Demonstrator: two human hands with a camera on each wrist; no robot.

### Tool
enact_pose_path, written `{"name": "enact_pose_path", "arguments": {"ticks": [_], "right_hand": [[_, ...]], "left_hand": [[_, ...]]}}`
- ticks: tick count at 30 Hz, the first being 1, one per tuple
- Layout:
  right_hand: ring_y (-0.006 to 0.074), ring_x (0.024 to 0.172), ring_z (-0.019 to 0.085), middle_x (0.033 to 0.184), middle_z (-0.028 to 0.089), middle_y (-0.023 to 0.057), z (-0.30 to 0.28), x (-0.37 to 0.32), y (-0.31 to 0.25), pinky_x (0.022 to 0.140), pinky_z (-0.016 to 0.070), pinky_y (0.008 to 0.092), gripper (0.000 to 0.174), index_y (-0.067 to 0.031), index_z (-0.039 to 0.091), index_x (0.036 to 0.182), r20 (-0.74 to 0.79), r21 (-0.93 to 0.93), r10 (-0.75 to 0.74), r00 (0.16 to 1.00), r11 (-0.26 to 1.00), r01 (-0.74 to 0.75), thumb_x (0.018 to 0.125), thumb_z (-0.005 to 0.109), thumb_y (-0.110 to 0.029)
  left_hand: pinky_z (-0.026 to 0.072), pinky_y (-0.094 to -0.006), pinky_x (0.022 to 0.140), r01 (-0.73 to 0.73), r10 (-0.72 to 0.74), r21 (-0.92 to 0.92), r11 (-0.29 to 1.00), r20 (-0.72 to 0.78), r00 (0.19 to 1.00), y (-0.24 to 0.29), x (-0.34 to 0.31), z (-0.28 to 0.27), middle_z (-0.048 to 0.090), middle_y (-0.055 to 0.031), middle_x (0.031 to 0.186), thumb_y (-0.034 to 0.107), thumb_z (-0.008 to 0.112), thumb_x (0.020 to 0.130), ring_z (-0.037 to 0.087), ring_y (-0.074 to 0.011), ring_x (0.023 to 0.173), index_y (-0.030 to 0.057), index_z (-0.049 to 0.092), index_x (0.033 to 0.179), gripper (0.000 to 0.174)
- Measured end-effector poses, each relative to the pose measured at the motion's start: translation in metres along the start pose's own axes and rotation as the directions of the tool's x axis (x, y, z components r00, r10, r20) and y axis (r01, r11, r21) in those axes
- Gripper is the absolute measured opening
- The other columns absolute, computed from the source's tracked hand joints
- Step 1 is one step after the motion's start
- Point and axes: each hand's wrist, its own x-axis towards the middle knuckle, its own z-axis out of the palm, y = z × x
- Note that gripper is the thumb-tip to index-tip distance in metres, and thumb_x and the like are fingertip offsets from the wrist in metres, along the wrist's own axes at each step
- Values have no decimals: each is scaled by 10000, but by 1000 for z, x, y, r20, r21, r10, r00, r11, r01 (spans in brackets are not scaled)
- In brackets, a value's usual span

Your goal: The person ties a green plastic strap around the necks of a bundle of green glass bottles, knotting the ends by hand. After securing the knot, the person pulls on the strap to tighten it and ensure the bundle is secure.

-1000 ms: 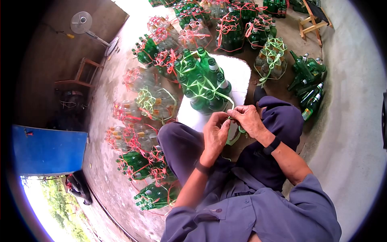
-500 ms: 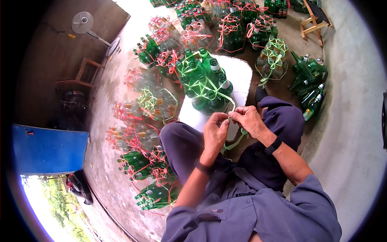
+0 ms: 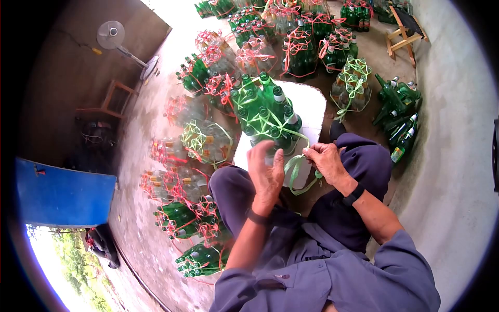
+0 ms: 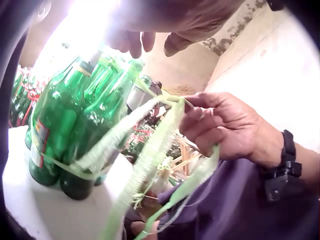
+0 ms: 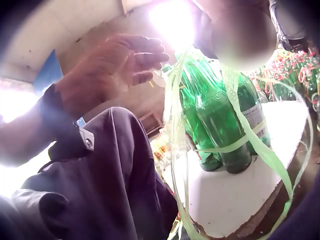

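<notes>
The right hand (image 3: pixel 325 158) is pinching the pale green plastic strap (image 4: pixel 148 155) in curled fingers, beside the tied cluster of green glass bottles (image 3: pixel 265 112) standing on the white slab worktop (image 3: pixel 312 96); the left hand (image 3: pixel 265 169) is hovering, fingers loosely spread, holding nothing

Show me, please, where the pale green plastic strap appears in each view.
Head: the pale green plastic strap loops at centre, pinched by the right hand.
Left wrist: the strap runs diagonally through the middle.
Right wrist: the strap hangs across the right half.
Shared landmark: the tied bundle of green glass bottles.
</notes>
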Motion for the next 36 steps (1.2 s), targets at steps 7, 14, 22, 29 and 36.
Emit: {"name": "enact_pose_path", "arguments": {"ticks": [7, 14, 22, 29, 36], "right_hand": [[34, 537, 473, 657, 591, -15, -8, 6, 13, 487, 337, 201, 209, -27, 666, 779, -96, 142, 56, 994, 989, -42, 911, 693, -187], [37, 528, 463, 638, 580, -12, -12, 7, 13, 486, 333, 205, 186, -34, 655, 763, -166, 157, 89, 982, 986, -62, 881, 686, -175], [31, 568, 403, 599, 500, -63, -21, 26, 31, 514, 322, 250, 208, 9, 634, 708, -313, 94, -36, 949, 993, 68, 834, 675, -152], [41, 571, 412, 625, 521, -46, -23, 34, 17, 541, 304, 232, 149, -6, 631, 686, -343, 261, 0, 939, 961, 95, 816, 668, -67], [32, 556, 383, 605, 488, -59, -31, 37, 13, 527, 272, 228, 143, -12, 631, 681, -307, 282, 7, 952, 956, 84, 814, 667, -52]], "left_hand": [[278, -479, 1148, -142, 137, 319, 937, 40, 990, -14, 32, 9, 450, -186, 1476, 204, 806, 754, 349, -384, 1417, 66, 559, 1275, 593], [163, -516, 1216, -97, 75, 400, 911, 71, 995, -26, 43, 31, 228, -227, 1602, 237, 839, 715, 105, -439, 1506, 47, 410, 1442, 865], [159, -503, 1223, -63, 55, 396, 916, 34, 998, -27, 47, 38, 240, -190, 1607, 230, 821, 697, 122, -422, 1501, 31, 358, 1478, 929], [160, -501, 1220, -79, 69, 493, 866, 38, 997, -29, 46, 41, 275, -154, 1601, 304, 803, 707, 147, -410, 1486, 19, 372, 1473, 924], [161, -506, 1218, -137, 126, 456, 879, 54, 991, -32, 47, 41, 303, -156, 1586, 237, 772, 709, 122, -442, 1478, -16, 370, 1463, 891]]}}
